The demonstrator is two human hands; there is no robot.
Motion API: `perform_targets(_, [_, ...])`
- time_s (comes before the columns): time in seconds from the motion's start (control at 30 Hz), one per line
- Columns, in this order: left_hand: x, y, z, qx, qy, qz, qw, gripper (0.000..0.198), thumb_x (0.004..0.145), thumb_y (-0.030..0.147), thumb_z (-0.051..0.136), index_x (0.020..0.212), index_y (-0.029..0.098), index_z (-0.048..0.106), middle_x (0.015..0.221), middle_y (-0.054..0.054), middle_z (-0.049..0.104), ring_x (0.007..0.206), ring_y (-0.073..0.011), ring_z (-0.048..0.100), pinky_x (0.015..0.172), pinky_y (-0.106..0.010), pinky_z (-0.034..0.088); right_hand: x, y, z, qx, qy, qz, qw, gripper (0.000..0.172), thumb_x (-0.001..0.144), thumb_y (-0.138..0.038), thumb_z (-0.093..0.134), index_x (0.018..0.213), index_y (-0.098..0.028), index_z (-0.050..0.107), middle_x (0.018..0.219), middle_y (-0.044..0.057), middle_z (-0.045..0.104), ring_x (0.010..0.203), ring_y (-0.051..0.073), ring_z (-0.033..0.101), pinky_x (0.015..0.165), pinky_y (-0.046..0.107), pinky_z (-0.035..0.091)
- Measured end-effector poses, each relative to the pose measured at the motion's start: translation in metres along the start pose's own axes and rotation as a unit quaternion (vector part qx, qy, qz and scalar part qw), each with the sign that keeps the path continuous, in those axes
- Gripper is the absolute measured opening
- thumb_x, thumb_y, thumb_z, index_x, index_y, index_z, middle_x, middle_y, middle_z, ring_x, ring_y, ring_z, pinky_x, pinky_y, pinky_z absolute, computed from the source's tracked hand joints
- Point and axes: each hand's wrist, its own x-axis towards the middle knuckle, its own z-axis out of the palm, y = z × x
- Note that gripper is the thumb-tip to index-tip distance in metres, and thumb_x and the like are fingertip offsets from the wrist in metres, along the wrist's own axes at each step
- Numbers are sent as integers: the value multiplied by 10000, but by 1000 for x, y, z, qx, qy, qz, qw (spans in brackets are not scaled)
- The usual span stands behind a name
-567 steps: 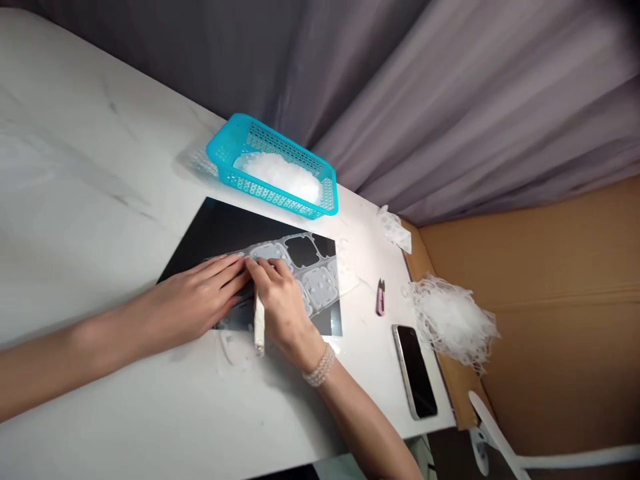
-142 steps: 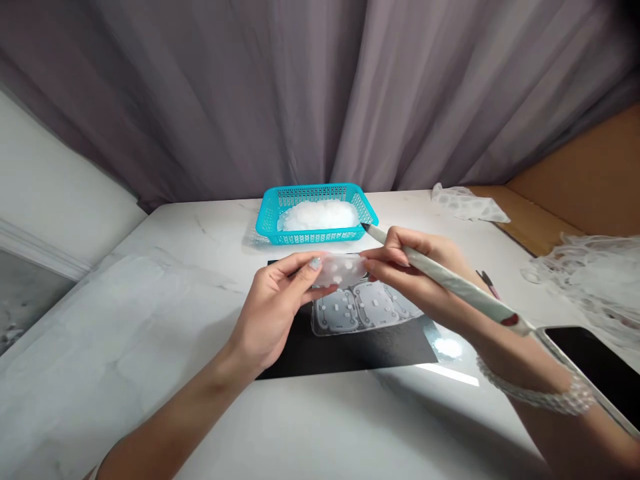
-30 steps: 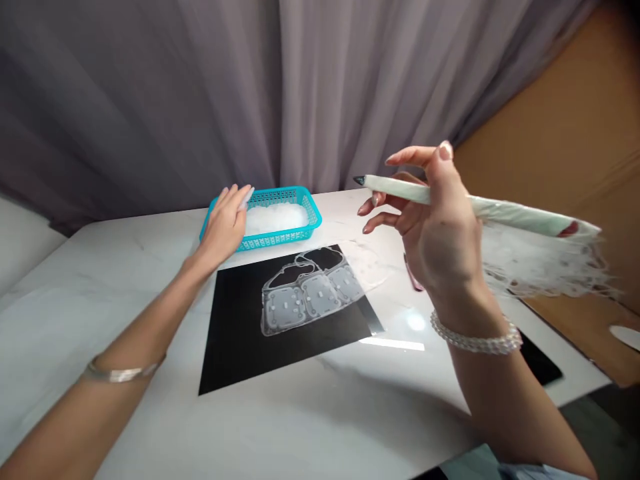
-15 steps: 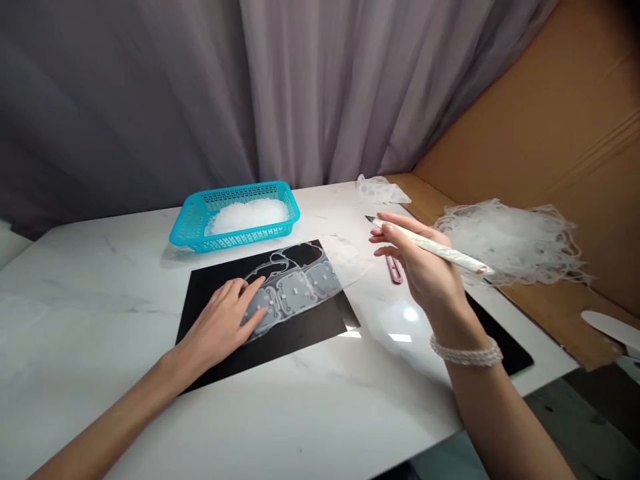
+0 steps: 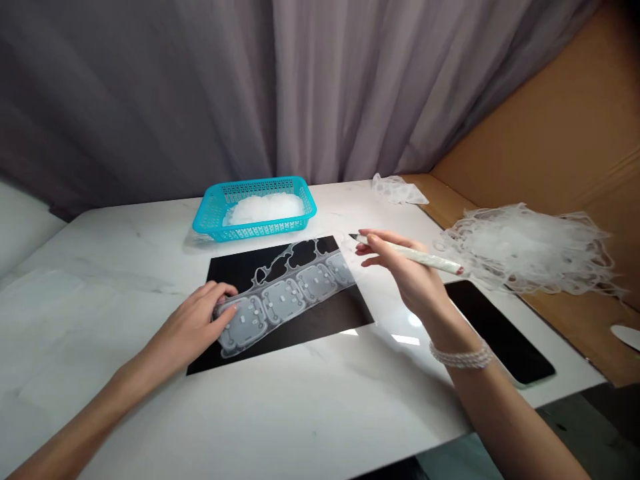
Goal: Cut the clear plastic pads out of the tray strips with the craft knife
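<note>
A translucent, frosted sheet of moulded parts (image 5: 284, 300), with rounded rectangular panels and a thin looping frame strip on its far side, lies on a black mat (image 5: 320, 333). My left hand (image 5: 200, 317) has its thumb and bent fingers on the sheet's left end, holding it against the mat. Above the mat's right edge, my right hand (image 5: 405, 267) grips a white, marbled, pen-shaped tool (image 5: 425, 258). The tool's dark pointed tip aims left and is apart from the sheet. A clear beaded bracelet circles my right wrist.
A turquoise basket (image 5: 255, 232) with a white translucent heap stands behind the mat. Right of my hand are a phone (image 5: 505, 333) and a tangled pile of translucent scraps (image 5: 530, 247). Another lacy piece (image 5: 400, 190) lies at the back. Cardboard (image 5: 565, 133) walls the right side.
The sheet has slid left across the mat with my left hand, showing more panels. My right hand has moved slightly left and down with the tool. The view has shifted, revealing more of the phone.
</note>
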Motion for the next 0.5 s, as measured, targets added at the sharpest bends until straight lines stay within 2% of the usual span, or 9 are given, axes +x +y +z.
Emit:
perform_targets(0.07, [1,6,5,64,70,56,994,432,976,428,443,1311,186,571,1338,-144,594,1255,-335,545,1001,-472,464,-6,6,13,-59,-31,6,998,382,864,-440,708,1126,-165,748,980,109,764,894,254,725,779,398,586])
perform_targets(0.1, [2,11,8,86,85,96,988,457,983,403,443,1365,173,541,1438,-155,533,1342,-340,481,1068,-492,426,-9,11,21,-88,-48,6,995,367,864,-426,708,1124,-171,750,1007,107,765,901,257,725,802,406,576])
perform_targets(0.17, [7,24,14,103,64,198,973,470,1006,361,425,1432,178,495,1561,-127,433,1452,-305,376,1169,-478,346,-17,21,36,-134,-79,-3,988,341,869,-403,700,1123,-182,752,1081,104,761,960,267,716,851,414,555])
perform_targets(0.27, [17,42,25,99,-14,316,943,486,1023,332,412,1491,205,438,1634,-69,339,1525,-256,258,1239,-450,252,-29,35,55,-180,-120,-12,976,306,909,-384,649,1123,-191,749,1129,95,756,1006,267,703,878,412,537])
perform_targets(0.37, [26,47,36,96,-51,333,937,520,1024,330,407,1524,186,394,1650,-84,293,1536,-279,218,1248,-476,223,-38,41,65,-237,-139,-28,961,255,951,-354,585,1054,-196,757,1065,80,772,949,250,714,843,395,534])
perform_targets(0.5, [29,44,43,85,-53,328,939,529,1023,325,402,1532,183,380,1647,-117,289,1533,-295,217,1247,-485,216,-40,40,70,-292,-153,-70,942,259,998,-339,516,989,-216,743,1019,58,774,863,216,713,746,347,523])
